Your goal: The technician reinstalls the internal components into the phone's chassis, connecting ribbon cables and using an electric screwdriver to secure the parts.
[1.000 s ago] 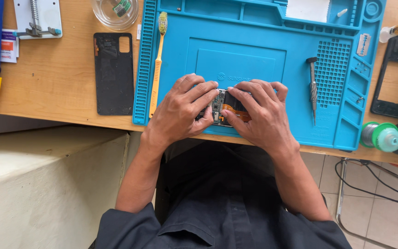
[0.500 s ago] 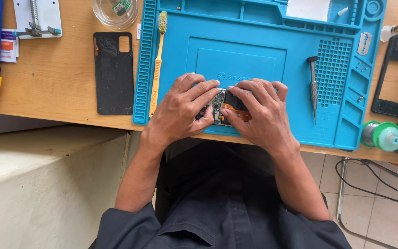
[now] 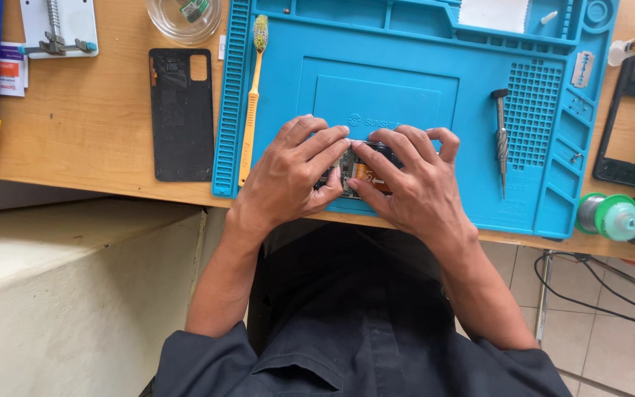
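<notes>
Both hands press on an opened phone [image 3: 353,170] lying on a blue repair mat [image 3: 406,81]. The left hand [image 3: 288,173] and right hand [image 3: 413,184] clamp its sides, fingertips meeting above. A screwdriver [image 3: 502,140] lies nearby.

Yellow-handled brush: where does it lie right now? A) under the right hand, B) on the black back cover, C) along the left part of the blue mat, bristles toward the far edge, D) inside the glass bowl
C: the yellow-handled brush lies lengthwise on the left part of the blue mat, bristles at the far end, clear of both hands.
</notes>
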